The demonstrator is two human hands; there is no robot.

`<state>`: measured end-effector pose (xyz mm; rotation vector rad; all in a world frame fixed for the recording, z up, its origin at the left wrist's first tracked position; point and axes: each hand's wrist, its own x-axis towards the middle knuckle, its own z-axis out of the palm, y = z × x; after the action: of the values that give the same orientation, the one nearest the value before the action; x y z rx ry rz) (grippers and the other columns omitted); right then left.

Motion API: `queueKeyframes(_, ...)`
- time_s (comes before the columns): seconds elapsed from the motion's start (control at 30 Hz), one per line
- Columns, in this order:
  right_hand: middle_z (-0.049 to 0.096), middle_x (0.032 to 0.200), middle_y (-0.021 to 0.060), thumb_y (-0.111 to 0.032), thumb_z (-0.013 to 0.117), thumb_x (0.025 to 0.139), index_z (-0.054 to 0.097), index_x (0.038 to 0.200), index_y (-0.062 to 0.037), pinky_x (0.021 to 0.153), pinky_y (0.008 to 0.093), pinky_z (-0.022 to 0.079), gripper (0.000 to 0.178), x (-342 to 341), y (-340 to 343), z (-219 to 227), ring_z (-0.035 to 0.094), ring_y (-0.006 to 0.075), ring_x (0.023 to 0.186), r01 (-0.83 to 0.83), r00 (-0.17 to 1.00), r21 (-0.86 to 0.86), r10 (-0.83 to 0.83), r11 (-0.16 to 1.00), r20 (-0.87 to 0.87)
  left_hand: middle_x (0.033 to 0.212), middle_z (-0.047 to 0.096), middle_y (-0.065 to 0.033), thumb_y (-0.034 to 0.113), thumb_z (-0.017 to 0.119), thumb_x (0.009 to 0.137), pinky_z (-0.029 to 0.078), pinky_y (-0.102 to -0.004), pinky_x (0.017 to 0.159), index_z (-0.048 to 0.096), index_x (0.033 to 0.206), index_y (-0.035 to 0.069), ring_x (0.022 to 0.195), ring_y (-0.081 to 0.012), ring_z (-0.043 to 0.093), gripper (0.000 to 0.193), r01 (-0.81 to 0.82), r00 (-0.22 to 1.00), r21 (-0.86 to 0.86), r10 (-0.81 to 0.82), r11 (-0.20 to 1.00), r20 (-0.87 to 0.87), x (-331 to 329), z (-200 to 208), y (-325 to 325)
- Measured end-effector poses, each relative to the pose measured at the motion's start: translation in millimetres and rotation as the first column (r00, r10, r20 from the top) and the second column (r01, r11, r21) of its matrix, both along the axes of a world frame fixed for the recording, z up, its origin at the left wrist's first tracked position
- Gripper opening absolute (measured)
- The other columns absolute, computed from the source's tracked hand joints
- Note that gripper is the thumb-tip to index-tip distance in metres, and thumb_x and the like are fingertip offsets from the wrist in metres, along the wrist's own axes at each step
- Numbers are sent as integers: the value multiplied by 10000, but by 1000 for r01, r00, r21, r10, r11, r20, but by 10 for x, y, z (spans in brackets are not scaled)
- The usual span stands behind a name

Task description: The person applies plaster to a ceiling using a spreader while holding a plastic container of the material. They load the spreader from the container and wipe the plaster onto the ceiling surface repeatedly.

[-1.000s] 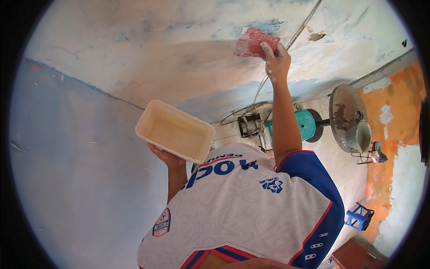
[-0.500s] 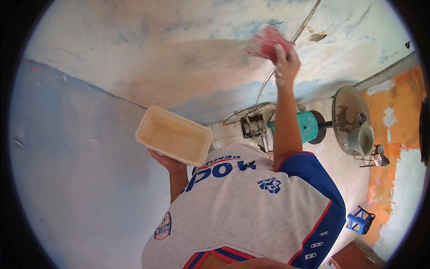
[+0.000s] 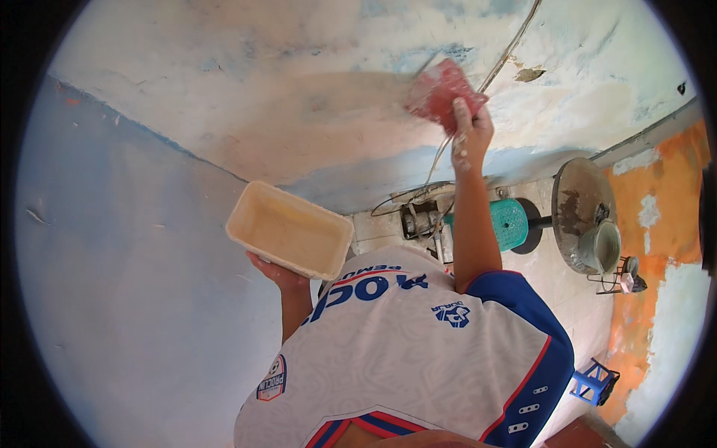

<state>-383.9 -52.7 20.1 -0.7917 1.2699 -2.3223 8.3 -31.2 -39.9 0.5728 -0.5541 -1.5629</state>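
Note:
My right hand [image 3: 470, 134] is closed around a flat red putty scraper [image 3: 442, 91] smeared with white. The scraper's blade is against or very close to the patchy white and blue wall [image 3: 299, 104]; I cannot tell which. White paste spots my thumb and wrist. On the other side, my left hand [image 3: 282, 273] supports a cream rectangular tub [image 3: 291, 230] from below, its fingers mostly hidden under it. The tub is tilted, and a thin pale yellowish layer shows on its inner surface.
A cable [image 3: 511, 45] runs down the wall behind my right hand. Below stand a water pump [image 3: 422, 221], a green stool [image 3: 509, 225], a round table [image 3: 579, 187] bearing a grey bucket [image 3: 601, 245], and a blue stool [image 3: 595, 382]. A blue wall [image 3: 142, 284] rises at left.
My right hand and the scraper have moved slightly down and to the left in the picture. The left hand and the tub stay nearly where they were.

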Motion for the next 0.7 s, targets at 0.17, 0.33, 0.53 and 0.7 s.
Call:
queueKeyframes(0.17,704,1070,53,-125,722,969,698,1171,23,880,291,508,252,118,-258,-37,618,127,976,56,957,243,17,969,-290,1527,465,-40,681,316,1026,454,-458,1116,409,1527,179,1373,-277,491,715,0,999,58,3,998,-52,9,-87,100)
queueKeyframes(0.33,720,994,74,-139,705,988,686,1135,-2,746,270,566,203,-170,-15,85,696,131,851,163,986,-126,-158,978,50,1540,452,-38,687,340,1020,446,-459,1125,400,1533,184,1379,-277,483,721,-45,999,38,44,998,22,32,-30,102)
queueKeyframes(0.53,728,1045,74,-108,733,946,748,1102,13,870,286,538,198,397,-248,175,669,145,959,-71,918,224,151,972,-366,1543,448,-36,691,335,1019,450,-461,1121,394,1539,188,1377,-279,482,726,57,996,76,-52,995,-70,156,-116,-7)
queueKeyframes(0.7,713,996,94,-102,678,993,704,1081,47,761,272,590,175,-325,-78,77,679,128,863,321,918,-93,-334,943,-213,1550,440,-44,710,330,1010,452,-460,1121,384,1546,187,1383,-283,476,751,68,995,39,-66,997,-70,180,-55,-164)
